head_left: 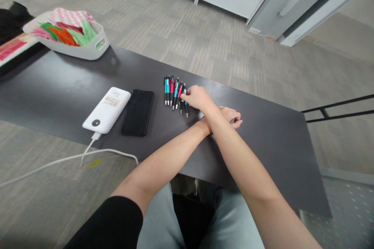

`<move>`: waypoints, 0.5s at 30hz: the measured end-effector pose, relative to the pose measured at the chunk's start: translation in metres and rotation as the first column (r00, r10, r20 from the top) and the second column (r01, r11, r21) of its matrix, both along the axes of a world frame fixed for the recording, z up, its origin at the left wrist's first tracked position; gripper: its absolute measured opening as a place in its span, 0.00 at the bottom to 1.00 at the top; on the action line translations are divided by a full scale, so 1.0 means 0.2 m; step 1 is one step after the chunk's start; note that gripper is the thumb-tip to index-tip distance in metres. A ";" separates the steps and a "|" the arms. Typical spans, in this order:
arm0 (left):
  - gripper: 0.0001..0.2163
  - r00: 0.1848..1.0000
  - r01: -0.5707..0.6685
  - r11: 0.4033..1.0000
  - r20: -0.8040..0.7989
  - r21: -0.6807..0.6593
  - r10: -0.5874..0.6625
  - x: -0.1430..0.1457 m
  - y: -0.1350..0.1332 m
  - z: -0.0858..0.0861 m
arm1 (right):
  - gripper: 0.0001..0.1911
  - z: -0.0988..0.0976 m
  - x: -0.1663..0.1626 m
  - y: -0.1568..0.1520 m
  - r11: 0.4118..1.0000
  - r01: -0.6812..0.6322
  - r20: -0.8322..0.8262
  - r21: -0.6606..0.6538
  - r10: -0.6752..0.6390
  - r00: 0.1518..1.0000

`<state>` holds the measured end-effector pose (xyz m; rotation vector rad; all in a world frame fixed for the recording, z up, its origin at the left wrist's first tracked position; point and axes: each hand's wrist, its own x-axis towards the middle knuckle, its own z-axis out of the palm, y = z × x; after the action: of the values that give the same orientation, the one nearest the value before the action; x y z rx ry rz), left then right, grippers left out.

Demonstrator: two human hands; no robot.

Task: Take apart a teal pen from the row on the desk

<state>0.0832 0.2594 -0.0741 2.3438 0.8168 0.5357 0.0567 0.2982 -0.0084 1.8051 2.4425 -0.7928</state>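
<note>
Several pens [173,91] with teal, pink and black barrels lie side by side on the dark table [263,144]. My arms are crossed. My right hand [196,98] reaches leftward over my left wrist, and its fingertips pinch the rightmost pen [186,106] of the row. My left hand [232,116] rests on the table just right of the pens, partly hidden under my right forearm, with loose fingers and nothing in it.
A black phone [138,111] and a white power bank [106,109] with a white cable [67,158] lie left of the pens. A white basket [87,50] of coloured strips stands at the far left. Carpet floor surrounds the table, with grey cabinets behind.
</note>
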 end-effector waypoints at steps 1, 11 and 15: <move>0.15 1.000 -0.001 1.000 -0.008 -0.003 0.001 0.00 0.00 0.00 | 0.21 -0.01 0.00 0.01 1.000 0.005 -0.026 -0.018 -0.006 1.000; 0.10 0.997 0.069 0.997 -0.044 0.039 -0.067 -0.05 -0.03 -0.02 | 0.24 -0.06 0.19 0.05 0.993 0.119 -0.623 0.003 -0.091 0.777; 0.12 0.998 0.045 0.998 -0.051 0.048 -0.042 -0.09 -0.06 0.04 | 0.36 -0.06 0.51 0.15 0.930 0.305 -0.889 0.203 0.045 0.455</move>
<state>0.0656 0.2469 -0.0656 2.4226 0.7813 0.4859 0.1588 0.3280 -0.0208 2.0334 3.2100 -1.8581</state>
